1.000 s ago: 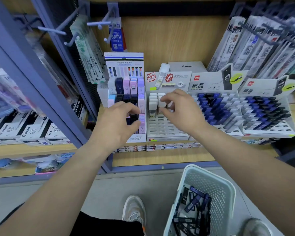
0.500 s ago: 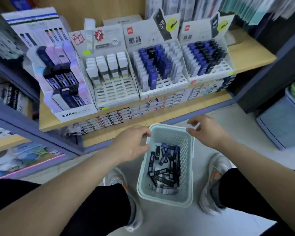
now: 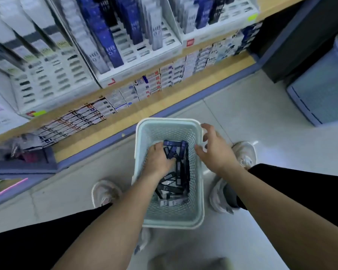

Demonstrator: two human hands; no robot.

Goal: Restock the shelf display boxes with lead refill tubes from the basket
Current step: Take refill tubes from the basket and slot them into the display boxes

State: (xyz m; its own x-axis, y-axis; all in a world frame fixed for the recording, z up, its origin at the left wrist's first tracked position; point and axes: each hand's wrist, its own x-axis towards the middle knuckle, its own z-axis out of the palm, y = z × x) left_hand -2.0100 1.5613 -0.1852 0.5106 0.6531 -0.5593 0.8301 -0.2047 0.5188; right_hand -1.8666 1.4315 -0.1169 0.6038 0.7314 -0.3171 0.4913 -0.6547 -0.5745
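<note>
The left hand (image 3: pixel 158 159) is resting among the lead refill tubes (image 3: pixel 180 172) at the basket's (image 3: pixel 172 224) far end; its grasp cannot be told. The right hand (image 3: pixel 217 152) is hovering released beside the right rim; bracing that rim should help in gathering aligned tubes.

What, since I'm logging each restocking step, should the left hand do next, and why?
Probably curl the fingers of the left hand round a few lead refill tubes and lift them out. That hand is down inside the basket, on the pile of tubes, though whether it grips any yet is unclear. The right hand is open at the basket's rim.
</note>
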